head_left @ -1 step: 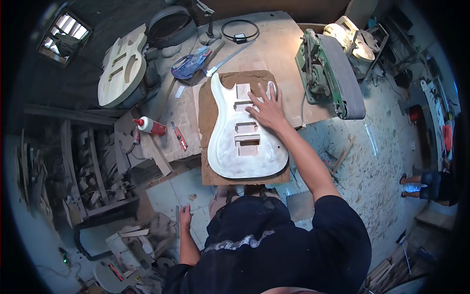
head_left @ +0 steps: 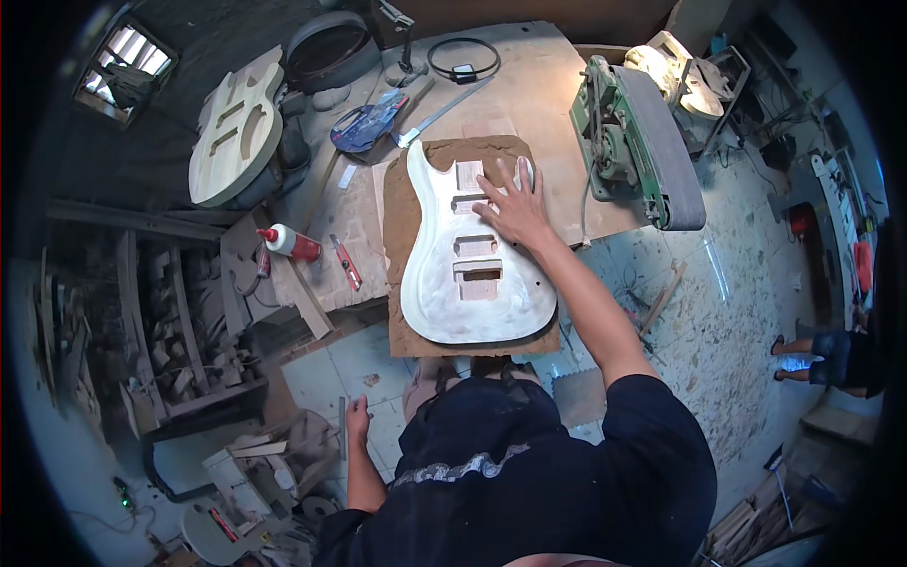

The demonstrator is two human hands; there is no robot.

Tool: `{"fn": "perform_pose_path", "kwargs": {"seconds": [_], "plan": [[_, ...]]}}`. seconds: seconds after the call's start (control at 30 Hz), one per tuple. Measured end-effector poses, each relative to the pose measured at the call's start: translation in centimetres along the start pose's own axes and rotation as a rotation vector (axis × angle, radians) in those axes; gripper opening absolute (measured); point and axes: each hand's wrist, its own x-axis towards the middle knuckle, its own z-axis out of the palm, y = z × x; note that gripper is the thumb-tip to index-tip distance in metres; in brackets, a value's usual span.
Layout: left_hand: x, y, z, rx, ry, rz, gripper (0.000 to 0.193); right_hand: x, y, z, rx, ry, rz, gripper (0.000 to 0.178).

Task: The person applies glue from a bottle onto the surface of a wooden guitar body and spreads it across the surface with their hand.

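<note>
A white-coated electric guitar body (head_left: 435,274) lies on a brown padded board (head_left: 398,227), its several routed pockets facing up. My right hand (head_left: 518,215) rests on the upper right of the body, fingers spread flat, with fingertips near the upper pockets. Down at my left side hangs my left hand (head_left: 358,419), fingers curled. Along it runs a thin grey flat strip (head_left: 342,430), which it appears to grip; the exact kind cannot be made out.
Left on the workbench (head_left: 529,85) are a red-and-white glue bottle (head_left: 291,243), a red utility knife (head_left: 346,263) and a blue plastic packet (head_left: 370,125). A green belt sander (head_left: 624,142) stands right. Another guitar body (head_left: 248,137) is at far left; a person's legs (head_left: 817,359) show right.
</note>
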Motion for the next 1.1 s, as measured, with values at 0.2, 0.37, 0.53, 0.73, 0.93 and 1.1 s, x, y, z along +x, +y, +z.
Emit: {"fn": "perform_pose_path", "kwargs": {"seconds": [0.2, 0.37, 0.53, 0.73, 0.93, 1.1], "plan": [[-3.0, -3.2, -0.9, -0.008, 0.055, -0.166, 0.056, 1.4, -0.6, -0.4, 0.088, -0.065, -0.014, 0.075], [-4.3, -5.2, -1.3, -0.025, 0.054, -0.258, 0.055, -1.0, -3.5, -0.3, 0.131, -0.095, 0.086, 0.087], [-4.0, -4.8, -0.9, -0.019, 0.015, -0.293, 0.053, 0.1, -4.6, -0.9, 0.190, -0.170, -0.016, 0.080], [-2.3, -2.7, -0.8, -0.084, 0.080, -0.093, 0.054, 2.3, -5.2, 0.1, 0.055, -0.157, -0.096, 0.069], [-3.0, -2.5, -1.3, -0.115, 0.064, -0.068, 0.056, 5.7, -4.3, 0.7, -0.107, -0.057, -0.038, 0.073], [-4.4, -7.0, -2.4, -0.139, 0.126, -0.218, 0.058, 5.8, -3.8, 1.5, -0.150, 0.054, 0.008, 0.074]]}}
